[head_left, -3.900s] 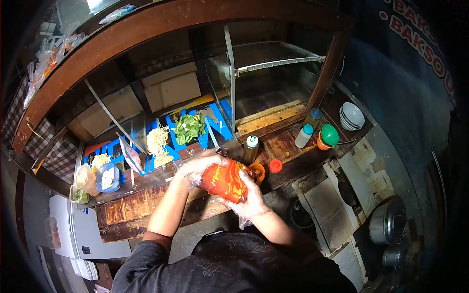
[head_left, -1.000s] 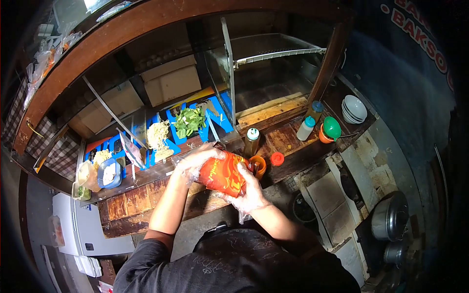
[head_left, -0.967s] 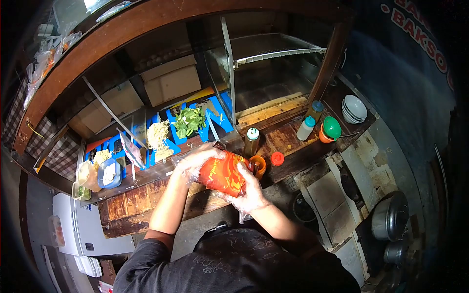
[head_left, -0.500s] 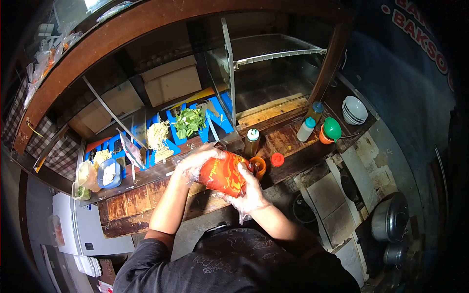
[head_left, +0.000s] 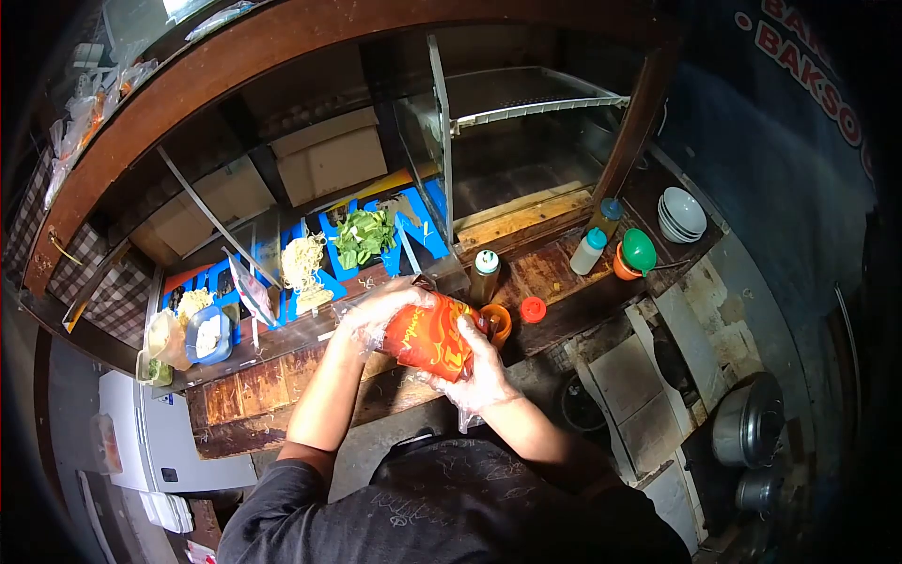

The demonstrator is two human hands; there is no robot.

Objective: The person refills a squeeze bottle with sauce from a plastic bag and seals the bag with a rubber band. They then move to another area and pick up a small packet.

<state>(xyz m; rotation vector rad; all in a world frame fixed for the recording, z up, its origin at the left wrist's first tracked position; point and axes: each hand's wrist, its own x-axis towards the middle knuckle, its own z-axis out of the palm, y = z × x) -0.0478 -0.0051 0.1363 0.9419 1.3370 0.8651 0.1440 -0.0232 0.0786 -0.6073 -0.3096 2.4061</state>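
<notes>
At the wooden counter [head_left: 268, 393], gripping a red packet [head_left: 427, 338] from opposite sides between left hand [head_left: 381, 312] and right hand [head_left: 485, 378], near an orange cup [head_left: 504, 324] and red cap [head_left: 533, 309].

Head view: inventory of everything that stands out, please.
Packet: one, red and yellow, centre.
Greens: one pile, green, beyond packet.
Noodles: at least two piles, yellowish, left of greens.
Tub: one, blue, left.
Boxes: two, brown, behind noodles.
Bottles: three, brownish or white, right of greens.
Lid: one, red, right of packet.
Cups: two, orange, either side of lid.
Funnel-like piece: one, green, on right cup.
Bowls: one stack, white, right.
Pots: two, silver, lower right.
Left hand: one, holding packet's left.
Right hand: one, holding packet's right.
</notes>
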